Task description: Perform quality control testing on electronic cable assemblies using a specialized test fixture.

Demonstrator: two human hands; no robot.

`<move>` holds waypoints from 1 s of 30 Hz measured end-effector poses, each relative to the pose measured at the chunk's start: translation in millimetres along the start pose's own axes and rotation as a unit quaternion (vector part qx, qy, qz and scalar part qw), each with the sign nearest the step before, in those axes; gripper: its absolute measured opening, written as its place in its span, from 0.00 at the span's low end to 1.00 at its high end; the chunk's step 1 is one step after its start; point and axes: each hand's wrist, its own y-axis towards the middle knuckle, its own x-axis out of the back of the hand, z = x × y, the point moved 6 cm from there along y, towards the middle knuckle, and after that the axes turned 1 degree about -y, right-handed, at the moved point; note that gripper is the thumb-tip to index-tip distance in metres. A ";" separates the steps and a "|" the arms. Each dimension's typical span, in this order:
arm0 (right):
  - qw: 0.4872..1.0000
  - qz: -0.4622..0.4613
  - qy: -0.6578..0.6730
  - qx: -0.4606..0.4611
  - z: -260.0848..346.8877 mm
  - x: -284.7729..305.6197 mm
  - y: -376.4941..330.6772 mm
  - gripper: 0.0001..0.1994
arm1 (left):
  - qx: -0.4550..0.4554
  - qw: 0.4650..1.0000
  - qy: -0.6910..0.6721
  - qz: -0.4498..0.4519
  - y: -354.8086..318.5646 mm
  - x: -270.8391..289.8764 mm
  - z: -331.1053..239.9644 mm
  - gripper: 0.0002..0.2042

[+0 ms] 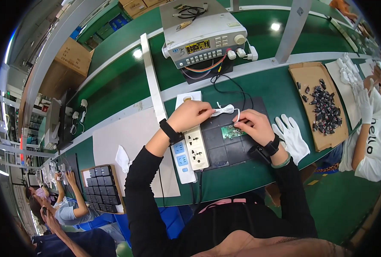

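A bundled white cable (224, 110) stretches between my two hands above a black mat (218, 156). My left hand (192, 116), over the far end of the power strips, pinches the bundle's left end. Across from it, my right hand (258, 127) has its fingers closed on the cable's other end, where it bends down. The tip there is hidden by my fingers. Just under the right fingertips lies a green circuit board (231, 132) on the mat. I cannot tell whether the cable touches the board.
Two power strips (197, 147) stand left of the mat. Beyond sits a bench instrument (205, 40) with leads. White gloves (292, 137) lie to the right, near a cardboard tray (299, 81) of small black parts. At left is a tray of black adapters (101, 188). Other people work on both sides.
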 end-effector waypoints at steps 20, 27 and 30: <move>0.999 0.023 0.006 -0.037 -5.1 -2.1 2.8 0.07 | 0.015 1.000 -0.019 -0.004 -1.0 1.9 -1.5 0.11; 0.998 0.032 0.029 -0.042 -12.2 -3.1 4.6 0.07 | 0.014 1.000 -0.019 -0.019 0.1 2.2 -2.2 0.12; 0.998 0.030 0.020 -0.042 -9.8 -3.0 3.2 0.07 | 0.009 1.000 -0.020 -0.023 -0.7 1.0 -0.4 0.12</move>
